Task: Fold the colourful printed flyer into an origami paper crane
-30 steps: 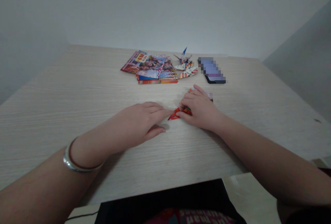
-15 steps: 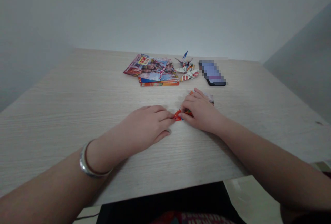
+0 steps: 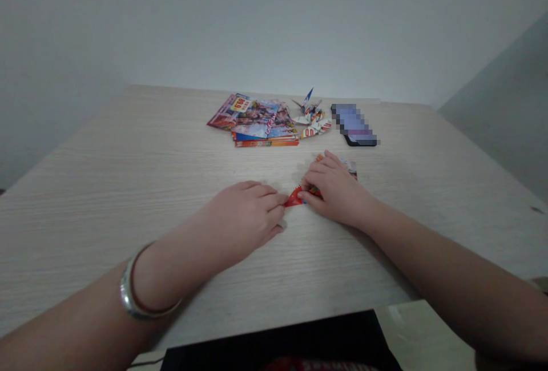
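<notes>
A small folded sheet of colourful printed paper (image 3: 294, 196) lies on the table, mostly covered by my right hand (image 3: 331, 191). The curled fingers and thumb of that hand grip and press the sheet down. To the left, the paper narrows to a red point. My left hand (image 3: 248, 217), with a silver bangle on its wrist, rests with fingers stretched out and fingertips touching this point. Its thumb is apart from the fingers, off the paper. A pale printed edge of the sheet shows past my right knuckles.
Behind the hands lies a stack of printed leaflets (image 3: 261, 120). Beside it are folded paper cranes (image 3: 314, 123), then a phone (image 3: 355, 125) with a blurred screen. The pale wooden table (image 3: 149, 160) meets a white wall at the back.
The view has shifted slightly, so things sit a little lower. My left fingertips have slid a bit left off the paper's point, baring more red. My right hand stays on the sheet.
</notes>
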